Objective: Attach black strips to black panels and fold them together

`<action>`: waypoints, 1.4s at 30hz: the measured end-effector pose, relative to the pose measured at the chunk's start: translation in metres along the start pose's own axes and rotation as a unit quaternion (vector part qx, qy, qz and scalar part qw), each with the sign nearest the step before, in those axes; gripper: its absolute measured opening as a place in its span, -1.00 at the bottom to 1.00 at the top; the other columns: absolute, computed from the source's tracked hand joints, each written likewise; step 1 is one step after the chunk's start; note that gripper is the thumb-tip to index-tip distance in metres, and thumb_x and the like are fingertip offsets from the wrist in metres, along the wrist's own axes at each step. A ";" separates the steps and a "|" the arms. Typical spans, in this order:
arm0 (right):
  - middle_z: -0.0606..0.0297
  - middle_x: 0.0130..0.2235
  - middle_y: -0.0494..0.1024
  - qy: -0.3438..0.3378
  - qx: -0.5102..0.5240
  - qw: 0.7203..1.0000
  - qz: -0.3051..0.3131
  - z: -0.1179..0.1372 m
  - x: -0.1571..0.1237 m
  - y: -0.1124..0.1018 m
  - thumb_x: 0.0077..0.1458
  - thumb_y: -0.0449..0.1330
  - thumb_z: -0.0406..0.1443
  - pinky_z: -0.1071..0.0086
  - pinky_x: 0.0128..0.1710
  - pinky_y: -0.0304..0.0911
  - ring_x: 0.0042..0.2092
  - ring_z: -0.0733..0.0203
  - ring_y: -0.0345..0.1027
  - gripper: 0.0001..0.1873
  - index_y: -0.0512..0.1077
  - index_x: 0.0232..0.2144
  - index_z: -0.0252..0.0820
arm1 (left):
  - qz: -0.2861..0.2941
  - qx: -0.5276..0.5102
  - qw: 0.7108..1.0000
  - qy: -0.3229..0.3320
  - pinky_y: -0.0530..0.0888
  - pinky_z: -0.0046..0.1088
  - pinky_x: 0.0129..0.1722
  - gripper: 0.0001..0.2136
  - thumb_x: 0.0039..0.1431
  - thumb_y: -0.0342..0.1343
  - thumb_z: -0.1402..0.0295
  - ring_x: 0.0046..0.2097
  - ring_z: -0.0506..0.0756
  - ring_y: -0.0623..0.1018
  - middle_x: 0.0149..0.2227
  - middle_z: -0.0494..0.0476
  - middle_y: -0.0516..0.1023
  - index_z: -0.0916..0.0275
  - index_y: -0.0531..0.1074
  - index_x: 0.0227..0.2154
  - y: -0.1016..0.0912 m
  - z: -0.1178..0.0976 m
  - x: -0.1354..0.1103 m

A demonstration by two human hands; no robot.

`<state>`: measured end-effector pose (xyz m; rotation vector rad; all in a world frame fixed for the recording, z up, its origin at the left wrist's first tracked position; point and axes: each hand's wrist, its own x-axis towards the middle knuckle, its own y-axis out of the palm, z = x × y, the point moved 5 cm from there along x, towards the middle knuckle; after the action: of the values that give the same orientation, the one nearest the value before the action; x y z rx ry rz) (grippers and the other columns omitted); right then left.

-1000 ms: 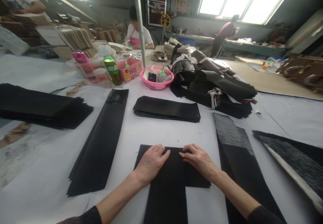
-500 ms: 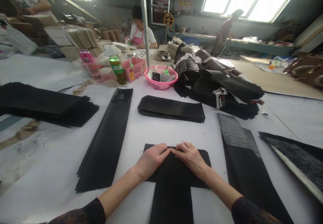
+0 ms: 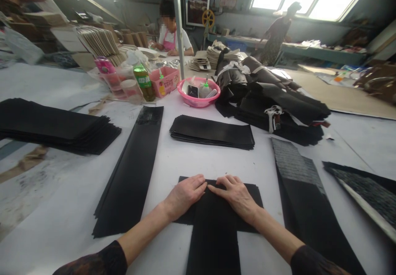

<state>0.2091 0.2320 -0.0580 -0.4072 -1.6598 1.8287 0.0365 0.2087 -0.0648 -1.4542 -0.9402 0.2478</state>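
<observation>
A long black strip (image 3: 215,242) lies lengthwise toward me, overlapping a black crosswise piece (image 3: 250,221) in a T shape. My left hand (image 3: 187,194) is closed at the far edge where they overlap, its fingers bent and pressed together on the material. From the other side, my right hand (image 3: 236,194) grips the same edge, fingers curled over it and thumb side pointing inward. A small gap separates the two hands. Fingertips partly hide the edge, so the exact grip on each layer is hard to see.
Black strip stacks lie left (image 3: 133,176), beyond my hands (image 3: 213,132) and right (image 3: 309,209). A pink basin (image 3: 198,97), green-labelled bottle (image 3: 144,83) and pink box (image 3: 165,81) stand behind, beside a dark material heap (image 3: 278,105). Several people work farther back.
My hands have drawn slightly apart at the strip's edge, where their fingers were meeting. The view has shifted a little. The person at the back right has turned and moved left.
</observation>
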 end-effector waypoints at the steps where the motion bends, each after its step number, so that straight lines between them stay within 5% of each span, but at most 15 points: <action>1: 0.26 -0.09 0.43 0.001 0.003 1.000 0.001 0.000 0.000 0.000 0.27 0.07 -0.36 0.22 -0.06 0.24 -0.07 0.15 0.29 -0.56 0.31 0.12 0.22 | 0.002 -0.001 1.000 0.001 0.43 -0.29 0.14 -0.75 0.27 -0.01 0.50 0.14 0.14 0.43 0.05 0.27 0.47 0.37 0.37 -0.01 0.000 0.000 0.000; 11: 0.27 -0.07 0.43 0.008 0.025 1.000 0.008 0.000 0.002 -0.001 0.25 0.09 -0.39 0.22 -0.02 0.23 -0.04 0.16 0.28 -0.51 0.26 0.17 0.17 | -0.011 0.032 0.999 -0.003 0.47 -0.24 0.09 -0.76 0.28 -0.04 0.52 0.12 0.16 0.46 0.02 0.30 0.50 0.35 0.39 -0.03 -0.002 -0.004 0.002; 24: 0.19 -0.03 0.41 -0.015 -0.013 0.999 0.025 0.008 0.002 -0.001 0.25 0.05 -0.42 0.18 -0.02 0.25 -0.06 0.11 0.27 -0.51 0.24 0.18 0.02 | 0.093 0.179 0.979 0.018 0.40 -0.14 0.09 -0.66 0.26 -0.10 0.57 0.17 0.32 0.37 0.15 0.39 0.37 0.45 0.31 0.08 0.000 -0.017 -0.001; 42: 0.18 0.01 0.38 0.051 -0.023 0.998 0.006 -0.011 -0.047 -0.012 0.17 0.07 -0.54 0.19 0.01 0.30 0.00 0.11 0.29 -0.48 0.30 0.13 -0.05 | 0.054 0.199 0.979 -0.005 0.44 -0.16 0.09 -0.65 0.18 -0.06 0.66 0.15 0.32 0.42 0.10 0.48 0.42 0.54 0.36 0.03 0.006 -0.020 -0.011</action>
<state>0.2539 0.2108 -0.0565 -0.5224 -1.6353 1.7512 0.0452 0.1875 -0.0716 -1.1348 -0.7678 0.4945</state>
